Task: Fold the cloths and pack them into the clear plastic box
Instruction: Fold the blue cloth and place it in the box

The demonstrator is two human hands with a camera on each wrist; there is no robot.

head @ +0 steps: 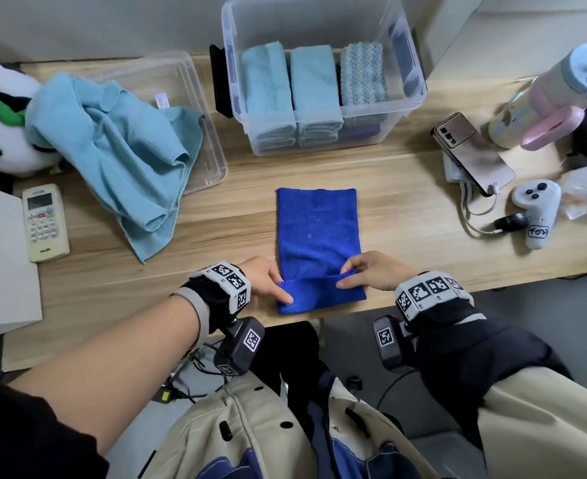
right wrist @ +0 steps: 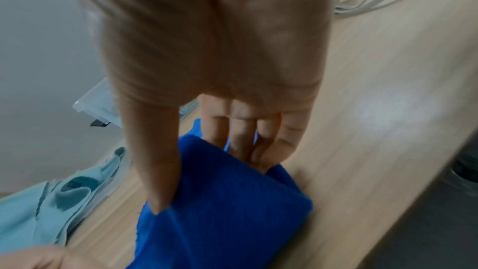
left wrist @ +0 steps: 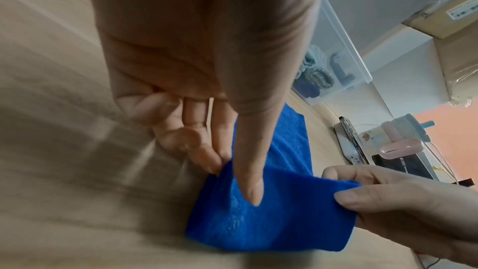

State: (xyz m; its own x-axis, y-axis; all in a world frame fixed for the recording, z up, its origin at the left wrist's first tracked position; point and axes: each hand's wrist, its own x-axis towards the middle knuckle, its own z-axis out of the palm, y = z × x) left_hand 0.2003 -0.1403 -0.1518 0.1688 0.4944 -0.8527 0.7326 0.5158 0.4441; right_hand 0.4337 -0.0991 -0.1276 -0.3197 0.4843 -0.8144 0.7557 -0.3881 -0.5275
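My left hand (head: 268, 276) pinches the near left corner of the blue cloth (head: 318, 233). My thumb is on top and my fingers (left wrist: 207, 154) are tucked under the edge. My right hand (head: 371, 271) pinches the near right corner the same way, thumb on top and fingers (right wrist: 243, 136) underneath. Both hands are clamped on the cloth, and the near end is lifted a little and turned over toward the far end. The rest of the blue cloth lies flat on the table (head: 406, 202), in a long shape, near the front edge.

Behind it stands the clear plastic box (head: 406, 81). Inside are two folded light blue cloths (head: 292, 81) side by side and a knobbly folded cloth (head: 363, 74) at the right. To the left, a big light blue cloth (head: 119, 146) lies in a messy heap, partly on the box lid (head: 209, 150). A remote control (head: 45, 223) lies near the left edge.
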